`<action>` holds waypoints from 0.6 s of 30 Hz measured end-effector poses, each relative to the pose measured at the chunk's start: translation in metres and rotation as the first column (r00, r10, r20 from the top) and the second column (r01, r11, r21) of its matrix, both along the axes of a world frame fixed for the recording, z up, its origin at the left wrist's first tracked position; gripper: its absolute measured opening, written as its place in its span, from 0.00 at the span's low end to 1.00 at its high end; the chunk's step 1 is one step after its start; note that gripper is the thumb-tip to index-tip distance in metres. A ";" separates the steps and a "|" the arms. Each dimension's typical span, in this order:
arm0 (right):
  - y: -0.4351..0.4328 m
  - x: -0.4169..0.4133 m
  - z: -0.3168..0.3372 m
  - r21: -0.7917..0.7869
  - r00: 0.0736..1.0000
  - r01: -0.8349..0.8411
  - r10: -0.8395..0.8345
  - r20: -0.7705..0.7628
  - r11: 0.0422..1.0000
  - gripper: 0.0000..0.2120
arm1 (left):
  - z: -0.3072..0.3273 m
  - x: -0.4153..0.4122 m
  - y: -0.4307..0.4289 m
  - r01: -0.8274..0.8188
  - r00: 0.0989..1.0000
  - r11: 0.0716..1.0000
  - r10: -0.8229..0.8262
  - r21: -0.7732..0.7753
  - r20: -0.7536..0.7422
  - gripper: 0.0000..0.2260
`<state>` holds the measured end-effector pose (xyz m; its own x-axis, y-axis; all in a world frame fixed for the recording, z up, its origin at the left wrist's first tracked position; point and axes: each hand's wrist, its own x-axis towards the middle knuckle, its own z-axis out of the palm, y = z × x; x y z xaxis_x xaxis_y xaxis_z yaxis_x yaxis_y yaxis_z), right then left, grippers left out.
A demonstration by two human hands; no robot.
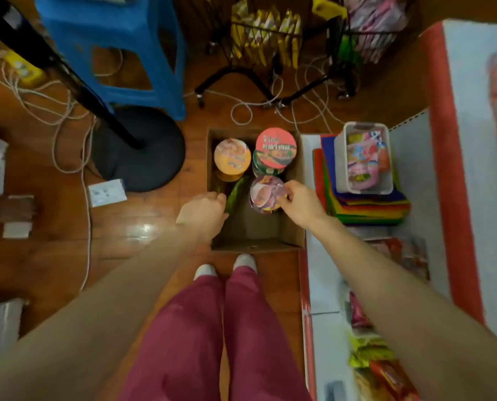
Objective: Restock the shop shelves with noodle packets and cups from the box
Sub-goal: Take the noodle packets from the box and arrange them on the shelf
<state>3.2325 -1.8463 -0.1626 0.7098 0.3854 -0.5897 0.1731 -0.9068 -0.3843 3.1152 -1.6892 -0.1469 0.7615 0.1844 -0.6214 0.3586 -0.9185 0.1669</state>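
Note:
An open cardboard box [258, 241] stands on the wooden floor just ahead of my feet. It holds an orange-lidded cup [232, 155], a red-lidded cup [275, 146] stacked on a green one, and a purple-lidded cup [266, 195]. My right hand [300, 201] grips the purple cup at its right rim. My left hand [206, 211] reaches into the box's left side and holds a green noodle packet [235, 192] standing on edge. The white shelf [322, 290] with red trim runs along the right, with noodle packets [368, 351] lying on it.
On the shelf a white basket [364, 157] of sachets sits on a stack of coloured cloths [371, 208]. A blue stool [111, 50], a black stand base [138, 149], loose white cables [67, 111] and wire snack racks [266, 39] crowd the floor beyond the box.

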 end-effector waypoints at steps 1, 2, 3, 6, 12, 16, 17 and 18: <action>-0.004 -0.004 -0.022 -0.008 1.000 0.003 -0.003 -0.029 1.000 0.15 | -0.021 0.001 -0.002 -0.008 1.000 1.000 0.008 -0.004 -0.010 0.17; -0.007 -0.008 -0.047 -0.014 0.998 0.011 -0.012 -0.061 1.000 0.15 | -0.046 0.002 -0.005 -0.008 1.000 1.000 0.008 -0.007 -0.022 0.17; -0.010 -0.012 -0.071 -0.015 0.995 0.020 -0.021 -0.093 1.000 0.15 | -0.072 0.004 -0.008 -0.011 1.000 1.000 0.011 -0.010 -0.027 0.16; -0.011 -0.018 -0.139 0.031 0.986 0.029 -0.024 -0.166 0.999 0.15 | -0.142 0.014 -0.013 -0.052 0.998 0.999 0.052 -0.015 -0.024 0.14; 0.009 -0.016 -0.263 0.050 0.962 0.111 -0.095 -0.256 0.993 0.17 | -0.263 0.048 -0.007 -0.044 0.999 0.996 0.046 0.073 -0.029 0.14; 0.028 -0.014 -0.331 0.050 0.925 0.227 -0.199 -0.325 0.973 0.15 | -0.332 0.073 0.009 0.051 0.996 0.985 -0.037 0.167 -0.087 0.17; 0.032 -0.014 -0.345 0.053 0.916 0.247 -0.215 -0.339 0.968 0.15 | -0.347 0.079 0.012 0.068 0.994 0.980 -0.049 0.189 -0.101 0.17; 0.038 -0.013 -0.357 0.055 0.906 0.264 -0.228 -0.356 0.963 0.15 | -0.360 0.084 0.016 0.085 0.992 0.974 -0.063 0.210 -0.112 0.17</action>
<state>3.2192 -1.8088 -0.5200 0.5504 0.2936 -0.7816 -0.2096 -0.8576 -0.4697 3.1995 -1.6734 -0.5070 0.7111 0.2673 -0.6503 0.2932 -0.9534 -0.0712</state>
